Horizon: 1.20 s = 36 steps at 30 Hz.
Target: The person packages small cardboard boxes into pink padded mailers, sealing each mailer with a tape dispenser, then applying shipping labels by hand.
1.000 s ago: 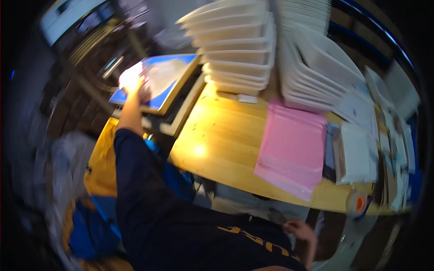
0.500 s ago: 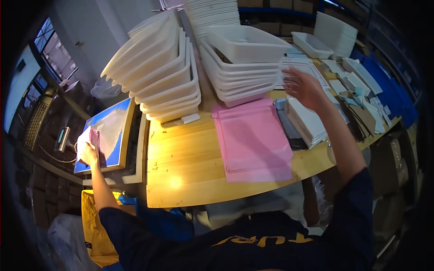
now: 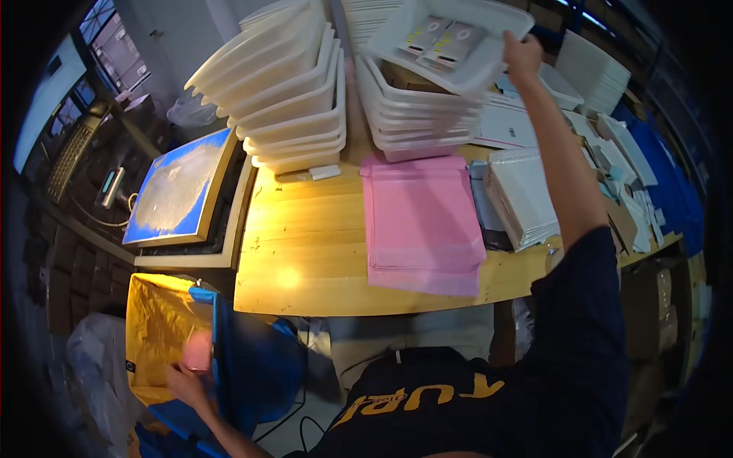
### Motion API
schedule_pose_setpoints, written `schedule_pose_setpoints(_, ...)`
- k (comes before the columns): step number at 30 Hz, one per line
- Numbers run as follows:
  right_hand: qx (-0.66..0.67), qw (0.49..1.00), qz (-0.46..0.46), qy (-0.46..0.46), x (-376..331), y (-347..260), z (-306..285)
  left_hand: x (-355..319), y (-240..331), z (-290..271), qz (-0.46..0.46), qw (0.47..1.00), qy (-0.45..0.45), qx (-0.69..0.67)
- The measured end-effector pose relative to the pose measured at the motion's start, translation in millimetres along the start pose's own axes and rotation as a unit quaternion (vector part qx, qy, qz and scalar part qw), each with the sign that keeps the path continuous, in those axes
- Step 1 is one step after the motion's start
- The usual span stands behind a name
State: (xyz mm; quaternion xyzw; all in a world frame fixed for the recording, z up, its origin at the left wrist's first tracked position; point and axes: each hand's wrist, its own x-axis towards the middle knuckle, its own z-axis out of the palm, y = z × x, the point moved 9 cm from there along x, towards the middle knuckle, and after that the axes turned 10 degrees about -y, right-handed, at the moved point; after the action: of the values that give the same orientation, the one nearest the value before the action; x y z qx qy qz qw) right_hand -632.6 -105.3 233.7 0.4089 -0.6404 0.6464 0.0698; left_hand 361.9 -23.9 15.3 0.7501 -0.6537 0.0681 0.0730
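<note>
My right hand (image 3: 522,58) grips the right rim of a white plastic tray (image 3: 481,72), fingers closed on the edge. The tray is tilted above a stack of white trays (image 3: 424,130), and flat printed packets (image 3: 447,44) lie in it. A brown item (image 3: 412,80) shows in the tray beneath. Low on the left, my left hand (image 3: 187,385) reaches into the mouth of a yellow-lined bag (image 3: 156,305). A small pink packet (image 3: 198,351) is right by its fingers; blur hides whether they still hold it.
Pink mailer bags (image 3: 424,221) lie stacked mid-table beside white envelopes (image 3: 523,198). More nested trays (image 3: 286,99) stand at left, near a worn blue-topped box (image 3: 179,187). A handheld device (image 3: 111,187) and keyboard (image 3: 72,164) are further left. Papers (image 3: 618,175) clutter the right.
My left hand has moved from the blue-topped box down into the bag with the pink packet. My right hand has taken the top tray's rim, raising and tilting the tray.
</note>
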Motion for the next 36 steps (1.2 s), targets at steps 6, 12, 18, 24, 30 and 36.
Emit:
schedule_pose_setpoints(6, -0.100, 0.986, -0.136, 0.005, -73, -117, -93, -14, 46, 48, -0.027, 0.970, 0.059, -0.233)
schedule_pose_setpoints(12, -0.042, 0.998, -0.041, 0.018, -152, -140, -173, 20, 291, 62, 0.275, 0.871, -0.052, -0.403)
schedule_pose_setpoints(18, -0.094, 0.991, -0.090, 0.008, -242, -182, -179, 24, 453, 27, 0.493, 0.768, -0.006, -0.410)
schedule_pose_setpoints(24, -0.280, 0.919, -0.256, -0.110, -325, -191, -104, -52, 544, 4, 0.567, 0.638, 0.025, -0.521)
schedule_pose_setpoints(30, -0.349, 0.826, -0.395, -0.201, -369, -179, -73, -50, 549, 22, 0.577, 0.692, 0.091, -0.425)
schedule_pose_setpoints(36, -0.397, 0.864, -0.300, -0.073, -330, -176, -111, -8, 553, 76, 0.616, 0.758, -0.054, -0.205)
